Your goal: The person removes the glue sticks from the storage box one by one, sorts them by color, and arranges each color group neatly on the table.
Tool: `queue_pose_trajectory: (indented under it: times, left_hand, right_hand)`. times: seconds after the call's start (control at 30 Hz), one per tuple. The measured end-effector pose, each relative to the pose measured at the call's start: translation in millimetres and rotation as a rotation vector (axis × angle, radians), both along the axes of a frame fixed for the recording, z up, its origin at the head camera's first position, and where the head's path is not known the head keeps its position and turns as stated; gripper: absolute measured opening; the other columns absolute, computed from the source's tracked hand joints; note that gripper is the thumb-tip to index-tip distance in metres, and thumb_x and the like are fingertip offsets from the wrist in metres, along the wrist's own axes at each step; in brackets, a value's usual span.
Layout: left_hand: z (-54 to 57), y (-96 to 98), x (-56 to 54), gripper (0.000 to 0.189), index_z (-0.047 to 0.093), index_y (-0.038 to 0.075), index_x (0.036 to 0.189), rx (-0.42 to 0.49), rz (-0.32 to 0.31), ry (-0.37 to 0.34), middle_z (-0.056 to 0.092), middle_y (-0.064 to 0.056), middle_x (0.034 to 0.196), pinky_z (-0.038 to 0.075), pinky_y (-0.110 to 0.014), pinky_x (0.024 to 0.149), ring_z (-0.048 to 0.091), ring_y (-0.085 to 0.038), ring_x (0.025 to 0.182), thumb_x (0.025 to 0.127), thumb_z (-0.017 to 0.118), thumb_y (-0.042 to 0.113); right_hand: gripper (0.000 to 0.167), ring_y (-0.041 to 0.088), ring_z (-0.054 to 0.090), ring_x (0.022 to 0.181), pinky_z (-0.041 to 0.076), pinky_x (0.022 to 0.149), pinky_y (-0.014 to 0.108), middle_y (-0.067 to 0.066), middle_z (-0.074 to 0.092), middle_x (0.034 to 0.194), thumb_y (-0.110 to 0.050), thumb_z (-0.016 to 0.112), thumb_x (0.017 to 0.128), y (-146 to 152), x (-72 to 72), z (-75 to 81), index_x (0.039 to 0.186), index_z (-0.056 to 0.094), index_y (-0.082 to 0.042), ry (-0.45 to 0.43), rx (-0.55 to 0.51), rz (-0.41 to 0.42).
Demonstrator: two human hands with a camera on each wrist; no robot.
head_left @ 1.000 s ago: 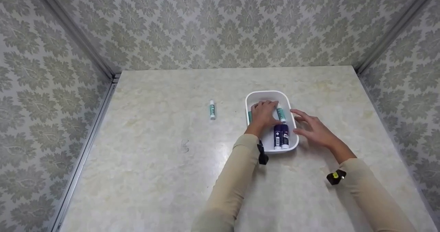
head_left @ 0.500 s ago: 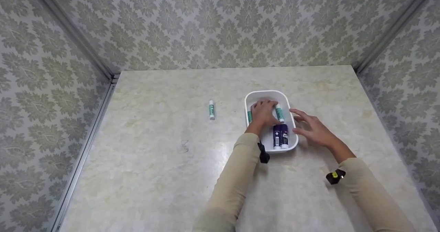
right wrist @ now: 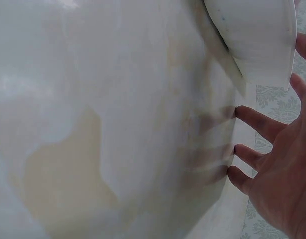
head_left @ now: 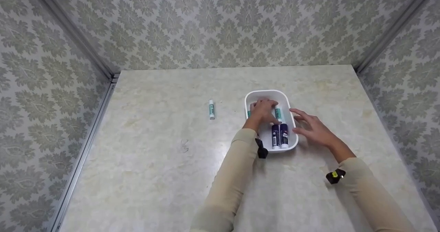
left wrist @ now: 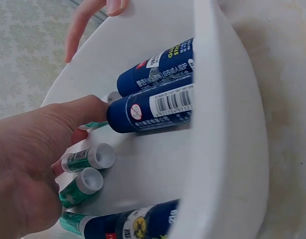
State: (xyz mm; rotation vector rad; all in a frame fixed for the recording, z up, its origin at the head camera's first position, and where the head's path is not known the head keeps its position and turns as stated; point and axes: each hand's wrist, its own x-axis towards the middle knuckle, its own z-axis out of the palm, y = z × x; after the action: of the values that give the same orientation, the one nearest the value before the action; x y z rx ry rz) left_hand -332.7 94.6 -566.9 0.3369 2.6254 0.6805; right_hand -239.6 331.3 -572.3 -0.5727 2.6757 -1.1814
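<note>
And now two blue sticks (head_left: 284, 135) at the tub's (head_left: 268, 95) five o'clock are touched by the unclenched left grip (head_left: 263, 111), the tub itself by the loose right grip (head_left: 312, 129): aligning, seemingly, with gentle nudging called for next.

Here's the white bin (head_left: 266, 95), sitting level on the table, the right hand (head_left: 315, 130) fingering its right side. Inside, two navy glue sticks (head_left: 284, 135) lie side by side, white ends toward the person, and the left hand's thumb (left wrist: 90, 107) is right at the barcoded one's far end! A third navy stick (left wrist: 135, 221) lies along the left side, partly hidden. Green-and-white sticks (left wrist: 82, 187) cluster by the left hand (head_left: 262, 112), partly covered. And out on the table, left of the bin, one green-and-white tube (head_left: 211, 109) lies alone.
</note>
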Motion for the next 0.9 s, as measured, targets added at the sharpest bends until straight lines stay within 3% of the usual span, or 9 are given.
queue_pose_trajectory:
  times: [0.3, 0.53, 0.77, 0.9]
  left_hand:
    - [8.6, -2.8, 5.0, 0.088, 0.055, 0.032, 0.167, 0.004, 0.008, -0.024, 0.056, 0.007, 0.171, 0.024, -0.044, 0.141, 0.045, -0.018, 0.162, 0.09, 0.097, 0.036]
    - [18.8, -5.9, 12.5, 0.086, 0.057, 0.031, 0.165, 0.032, 0.017, 0.012, 0.059, 0.007, 0.168, 0.028, -0.045, 0.14, 0.049, -0.017, 0.159, 0.089, 0.097, 0.03]
    - [23.9, -4.5, 5.0, 0.085, 0.057, 0.03, 0.165, 0.095, 0.037, -0.005, 0.056, 0.006, 0.171, 0.028, -0.05, 0.144, 0.045, -0.018, 0.164, 0.09, 0.097, 0.025]
    - [27.3, -3.6, -1.1, 0.085, 0.057, 0.029, 0.164, 0.1, 0.012, 0.014, 0.054, 0.003, 0.172, 0.033, -0.05, 0.141, 0.047, -0.02, 0.163, 0.09, 0.097, 0.025]
  right_hand:
    - [0.073, 0.055, 0.051, 0.159, 0.021, 0.135, 0.081, 0.031, 0.062, 0.161, -0.024, 0.074, 0.109, -0.8, 1.1, 1.6, 0.174, 0.042, -0.018, -0.007, 0.019, -0.009]
    - [0.073, 0.057, 0.055, 0.154, 0.024, 0.133, 0.081, 0.033, 0.064, 0.158, -0.021, 0.075, 0.108, -2.0, 0.4, -0.4, 0.173, 0.043, -0.014, 0.015, 0.0, 0.001]
    - [0.073, 0.057, 0.054, 0.155, 0.027, 0.133, 0.08, 0.035, 0.064, 0.157, -0.02, 0.075, 0.108, -2.2, -0.4, -0.8, 0.173, 0.042, -0.013, 0.016, -0.006, 0.005]
    - [0.072, 0.057, 0.054, 0.155, 0.028, 0.132, 0.079, 0.035, 0.064, 0.157, -0.019, 0.075, 0.108, -2.3, -0.1, 1.9, 0.173, 0.043, -0.013, 0.014, -0.004, 0.009]
